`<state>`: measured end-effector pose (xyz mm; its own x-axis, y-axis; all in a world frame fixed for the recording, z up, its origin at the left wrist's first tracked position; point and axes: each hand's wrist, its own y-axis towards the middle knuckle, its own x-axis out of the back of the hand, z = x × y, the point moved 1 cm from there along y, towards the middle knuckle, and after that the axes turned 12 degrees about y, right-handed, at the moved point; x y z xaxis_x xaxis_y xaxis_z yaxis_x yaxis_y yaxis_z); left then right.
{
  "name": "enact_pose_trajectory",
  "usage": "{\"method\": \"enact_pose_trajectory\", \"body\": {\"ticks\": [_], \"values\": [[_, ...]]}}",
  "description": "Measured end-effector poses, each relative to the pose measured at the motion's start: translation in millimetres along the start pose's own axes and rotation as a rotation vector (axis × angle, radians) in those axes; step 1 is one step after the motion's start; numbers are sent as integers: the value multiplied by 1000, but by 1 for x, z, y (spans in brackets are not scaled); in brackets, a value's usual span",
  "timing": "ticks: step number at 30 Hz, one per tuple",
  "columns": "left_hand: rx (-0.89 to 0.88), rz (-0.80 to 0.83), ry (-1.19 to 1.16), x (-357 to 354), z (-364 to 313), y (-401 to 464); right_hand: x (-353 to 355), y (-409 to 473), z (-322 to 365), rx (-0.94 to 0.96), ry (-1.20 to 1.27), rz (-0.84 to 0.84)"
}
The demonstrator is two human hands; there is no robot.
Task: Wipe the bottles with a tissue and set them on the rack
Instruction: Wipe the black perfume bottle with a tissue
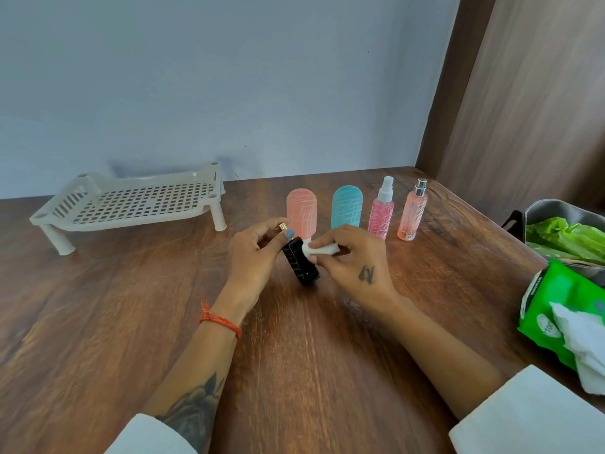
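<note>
Rack [137, 204]: stands at the table's [98, 322] far left, nothing on it.

Black bottle [301, 262]: off the table at centre, tilted, gold cap [282, 227] pointing away. The left hand [253, 253] grips it near the cap, fingers curled round it.

Tissue [319, 250]: a small white wad, pinched in the right hand [352, 260] and pressed against the black bottle's side.

Awaiting a wipe, standing in a row behind the hands: orange bottle [301, 204], teal bottle [347, 207], pink spray bottle [381, 211], peach spray bottle [412, 213].

Progress, as I judge it: first of five bottles in hand; none racked yet.

Wipes pack [553, 309]: green, at the right edge, a sheet poking out.
</note>
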<state>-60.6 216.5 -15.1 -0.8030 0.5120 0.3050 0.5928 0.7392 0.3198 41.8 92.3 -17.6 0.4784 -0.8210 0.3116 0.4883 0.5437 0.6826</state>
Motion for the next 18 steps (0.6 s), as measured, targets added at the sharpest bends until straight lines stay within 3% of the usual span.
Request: {"method": "enact_pose_trajectory", "body": {"ticks": [6, 15, 18], "values": [[11, 23, -13, 1, 1, 1, -3, -3, -1, -39, -1, 275], [28, 13, -5, 1, -2, 0, 3, -1, -3, -22, -48, 37], [22, 9, -3, 2, -2, -1, 1, -3, 1, -12, -15, 160]]}}
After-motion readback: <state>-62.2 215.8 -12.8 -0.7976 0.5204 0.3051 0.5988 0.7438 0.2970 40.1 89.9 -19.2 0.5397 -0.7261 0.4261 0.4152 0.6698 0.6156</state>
